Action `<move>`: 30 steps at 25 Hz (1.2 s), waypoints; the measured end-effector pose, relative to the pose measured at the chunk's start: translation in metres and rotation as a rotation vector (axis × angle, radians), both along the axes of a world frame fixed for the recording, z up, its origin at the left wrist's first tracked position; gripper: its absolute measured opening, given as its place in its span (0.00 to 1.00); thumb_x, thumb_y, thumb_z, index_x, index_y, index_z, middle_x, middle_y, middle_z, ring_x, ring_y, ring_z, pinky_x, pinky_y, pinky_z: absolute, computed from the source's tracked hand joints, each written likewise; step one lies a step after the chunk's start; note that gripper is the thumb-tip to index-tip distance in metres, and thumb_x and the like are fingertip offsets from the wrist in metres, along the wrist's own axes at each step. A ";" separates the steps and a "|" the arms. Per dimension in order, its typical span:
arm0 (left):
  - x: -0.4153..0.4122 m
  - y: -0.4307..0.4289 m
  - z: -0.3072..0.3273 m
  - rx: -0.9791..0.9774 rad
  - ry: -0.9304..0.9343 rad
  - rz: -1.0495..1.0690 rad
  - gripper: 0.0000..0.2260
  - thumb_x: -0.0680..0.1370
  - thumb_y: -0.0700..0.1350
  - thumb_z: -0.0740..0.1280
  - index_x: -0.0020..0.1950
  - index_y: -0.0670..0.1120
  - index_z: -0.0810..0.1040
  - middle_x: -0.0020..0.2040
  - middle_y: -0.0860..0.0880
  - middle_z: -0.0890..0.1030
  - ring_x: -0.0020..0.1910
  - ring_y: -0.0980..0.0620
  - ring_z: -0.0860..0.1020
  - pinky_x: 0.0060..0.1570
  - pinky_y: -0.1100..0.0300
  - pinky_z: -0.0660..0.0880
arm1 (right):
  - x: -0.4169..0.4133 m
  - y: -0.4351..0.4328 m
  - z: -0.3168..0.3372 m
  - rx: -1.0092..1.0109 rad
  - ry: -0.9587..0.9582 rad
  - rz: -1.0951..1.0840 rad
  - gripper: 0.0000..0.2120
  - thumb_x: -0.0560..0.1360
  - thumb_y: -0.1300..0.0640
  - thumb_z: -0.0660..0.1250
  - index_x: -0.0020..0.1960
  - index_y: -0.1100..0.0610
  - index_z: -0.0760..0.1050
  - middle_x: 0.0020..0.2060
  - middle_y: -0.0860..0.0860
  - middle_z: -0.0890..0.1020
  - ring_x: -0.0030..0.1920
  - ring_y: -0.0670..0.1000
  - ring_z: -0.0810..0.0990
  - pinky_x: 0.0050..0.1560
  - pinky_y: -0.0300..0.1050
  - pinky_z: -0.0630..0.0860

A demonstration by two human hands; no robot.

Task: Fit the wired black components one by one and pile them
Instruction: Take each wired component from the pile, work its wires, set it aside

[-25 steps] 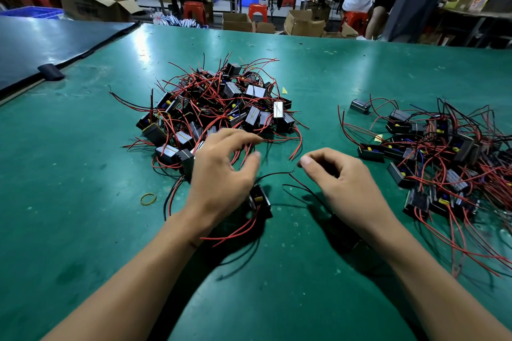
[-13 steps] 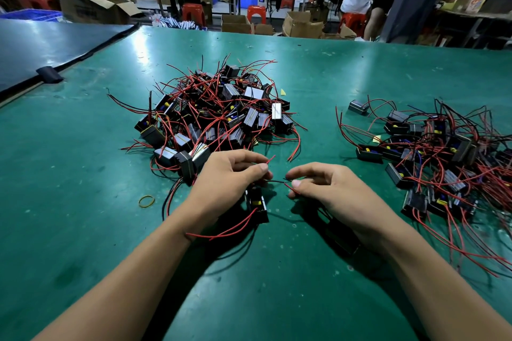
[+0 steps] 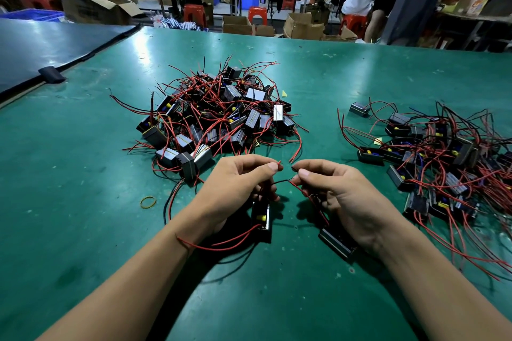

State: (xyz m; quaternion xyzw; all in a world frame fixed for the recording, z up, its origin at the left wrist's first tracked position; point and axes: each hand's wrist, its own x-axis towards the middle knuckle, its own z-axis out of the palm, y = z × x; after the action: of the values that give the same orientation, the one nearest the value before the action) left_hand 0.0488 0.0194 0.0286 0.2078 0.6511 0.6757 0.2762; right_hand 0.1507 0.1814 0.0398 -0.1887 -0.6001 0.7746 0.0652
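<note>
My left hand [image 3: 235, 183] pinches a thin wire end between thumb and forefinger. Below it hangs a black component [image 3: 261, 220] with a yellow part and red wires trailing back across my wrist. My right hand [image 3: 340, 194] pinches another wire end, its tip close to the left one. A second black component [image 3: 336, 242] lies under its palm, partly hidden. A large heap of wired black components [image 3: 219, 116] sits just beyond my hands. Another spread of them [image 3: 432, 152] lies to the right.
A yellow rubber band [image 3: 148, 201] lies on the green table [image 3: 83, 230] left of my left wrist. A dark mat [image 3: 41, 47] covers the far left corner. Cardboard boxes, red stools and people stand beyond the far edge.
Both hands have lifted slightly and come together, bringing the two wire ends close. The component under my right hand has come into view.
</note>
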 end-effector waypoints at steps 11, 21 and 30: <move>0.003 0.002 0.003 0.068 -0.045 -0.068 0.04 0.77 0.37 0.69 0.49 0.42 0.83 0.36 0.47 0.82 0.34 0.53 0.80 0.37 0.63 0.74 | -0.001 0.000 -0.002 0.024 0.082 0.019 0.09 0.69 0.64 0.71 0.47 0.56 0.85 0.46 0.55 0.87 0.38 0.45 0.80 0.41 0.33 0.78; 0.002 0.001 0.000 0.083 0.068 -0.088 0.04 0.70 0.41 0.75 0.42 0.41 0.84 0.37 0.43 0.84 0.36 0.52 0.80 0.36 0.65 0.76 | 0.003 -0.007 -0.001 0.241 0.004 0.030 0.14 0.68 0.44 0.74 0.41 0.55 0.85 0.33 0.49 0.81 0.32 0.45 0.73 0.31 0.33 0.69; 0.002 -0.001 0.004 0.011 0.110 -0.110 0.03 0.73 0.39 0.74 0.40 0.45 0.84 0.35 0.44 0.84 0.36 0.52 0.80 0.37 0.65 0.76 | 0.003 -0.005 -0.001 0.337 0.066 -0.017 0.05 0.70 0.54 0.76 0.42 0.56 0.85 0.33 0.48 0.80 0.32 0.44 0.73 0.36 0.33 0.70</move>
State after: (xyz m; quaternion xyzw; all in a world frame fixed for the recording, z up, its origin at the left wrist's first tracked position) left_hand 0.0509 0.0186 0.0329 0.2815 0.6491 0.6507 0.2757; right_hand 0.1540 0.1760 0.0384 -0.1544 -0.7174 0.6683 0.1222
